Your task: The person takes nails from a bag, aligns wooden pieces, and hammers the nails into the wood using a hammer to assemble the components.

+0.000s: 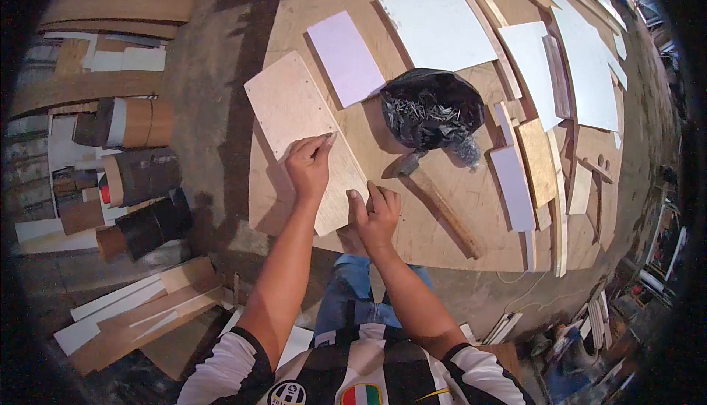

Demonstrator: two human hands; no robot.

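Note:
A pale wooden panel (291,99) lies at a slant on the plywood table, with small dark dots near its edges. My left hand (308,166) rests over its middle, thumb and fingers pinched together at the long right edge; whatever is between the fingertips is too small to make out. With the thumb on the face and the fingers beyond the edge, my right hand (375,217) grips the near right corner of the panel. Right of my hands lies a hammer (442,210) with a wooden handle. Above it, a black plastic bag (420,136) holds many nails.
A lilac board (346,59) and a large white board (438,26) lie farther back on the table (471,236). Strips and offcuts, including a yellowish board (537,162), cover the right side. Stacked wood and rolls (143,177) stand on the floor at left.

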